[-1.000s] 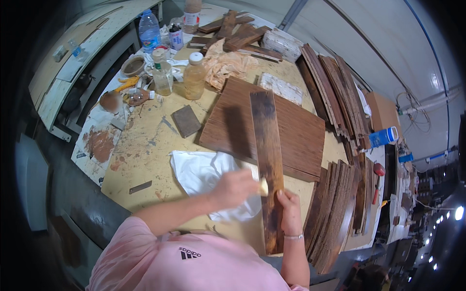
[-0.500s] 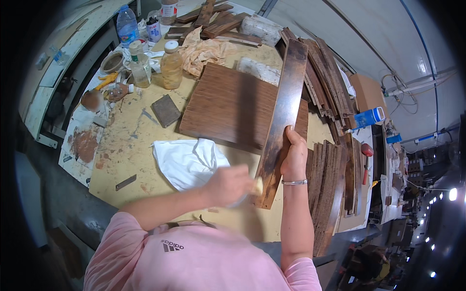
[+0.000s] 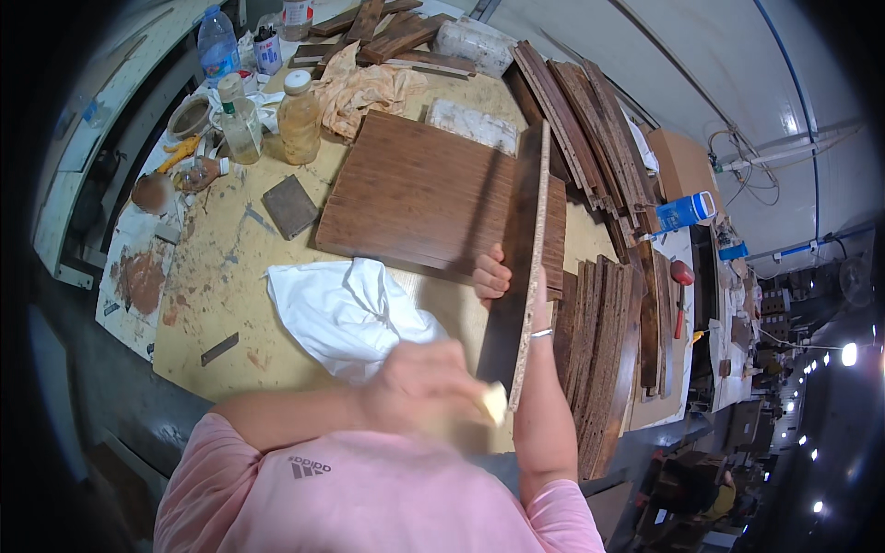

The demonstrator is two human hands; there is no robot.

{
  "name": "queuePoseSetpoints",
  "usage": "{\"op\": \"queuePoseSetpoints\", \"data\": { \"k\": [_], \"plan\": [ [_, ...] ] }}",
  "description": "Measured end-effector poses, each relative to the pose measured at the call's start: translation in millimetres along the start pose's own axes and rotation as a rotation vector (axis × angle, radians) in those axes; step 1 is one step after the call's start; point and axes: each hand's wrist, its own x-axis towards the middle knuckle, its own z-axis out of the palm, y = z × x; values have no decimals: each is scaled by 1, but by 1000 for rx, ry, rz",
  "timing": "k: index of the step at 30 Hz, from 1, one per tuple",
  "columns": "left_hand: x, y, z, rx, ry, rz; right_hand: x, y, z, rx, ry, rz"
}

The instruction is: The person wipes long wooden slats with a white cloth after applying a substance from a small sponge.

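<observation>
The long plank (image 3: 522, 267) was held up right of centre over the tabletop (image 3: 230, 295), its near end toward the person's pink shirt (image 3: 369, 488). Closest in, the left grip (image 3: 419, 378) was pinching a small pale pad (image 3: 496, 402) beside that near end; the hand was blurred, and I couldn't tell whether pad and wood touched. A little farther on, the right grip (image 3: 493, 274) was wrapped around the plank, fingers curled against its left face, the palm mostly hidden behind the wood. A bracelet (image 3: 541, 334) showed at that wrist.

What caught my eye was the turn: half a second earlier the broad brown face had been in full view, and now the plank had rolled so that its narrow, lighter edge showed. To my mind that left the edge better presented for handling than before.

Left of the plank lay a crumpled white cloth (image 3: 341, 313), with a thin metal strip (image 3: 219, 349) farther left. To the right stood a stack of brown planks (image 3: 604, 341). Beyond the cloth sat a dark block (image 3: 290, 207), and right of it a wide brown panel (image 3: 415, 198), partly behind the raised plank. Farther off, a white-capped jar (image 3: 300, 120) stood near a rumpled peach cloth (image 3: 364, 88), and at the far side lay a loose pile of dark boards (image 3: 396, 37).
</observation>
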Motion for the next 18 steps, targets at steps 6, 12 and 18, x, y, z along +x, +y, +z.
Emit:
{"op": "queuePoseSetpoints", "data": {
  "k": [6, 12, 18],
  "plan": [
    [10, -17, 10, 180, -3, 60, 7, 31, 3, 61, -220, 125],
    [41, -50, -33, 351, 235, 46, -18, 69, 25, -98, 205, 226],
    [65, -69, -109, 515, 541, -46, -41, 87, 17, -415, 18, 421]
  ]
}}
